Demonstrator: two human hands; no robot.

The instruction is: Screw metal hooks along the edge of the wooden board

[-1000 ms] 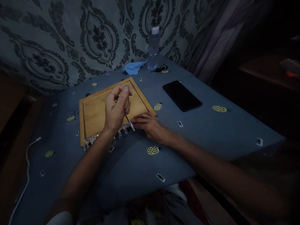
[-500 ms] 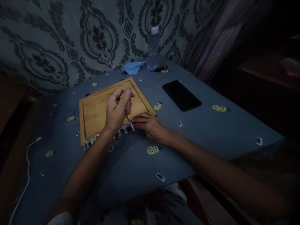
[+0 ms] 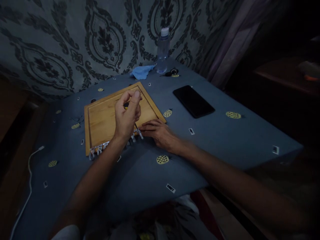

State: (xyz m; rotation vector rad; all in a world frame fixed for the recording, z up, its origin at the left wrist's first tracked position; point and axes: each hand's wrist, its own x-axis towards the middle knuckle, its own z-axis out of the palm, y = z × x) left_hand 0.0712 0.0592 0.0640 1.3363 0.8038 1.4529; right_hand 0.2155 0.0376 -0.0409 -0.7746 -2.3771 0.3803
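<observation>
My left hand (image 3: 127, 117) is closed round the handle of a small screwdriver (image 3: 127, 106), held upright with its thin shaft pointing down at the right end of a metal strip with several clips (image 3: 100, 149). That strip lies along the near edge of a wooden board (image 3: 100, 120). Beside the strip's right end, my right hand (image 3: 158, 131) rests flat on the blue tablecloth (image 3: 212, 140). Its fingers are stretched out and the fingertips touch the strip's end.
A black phone (image 3: 193, 101) lies right of the board. A water bottle (image 3: 163, 50), a blue cloth (image 3: 142, 71) and keys (image 3: 171, 72) are at the back by the patterned wall. A white cable (image 3: 28, 175) runs along the table's left side.
My left hand has twisted slightly on the screwdriver handle and shifted a little to the right. My right hand has stayed where it was.
</observation>
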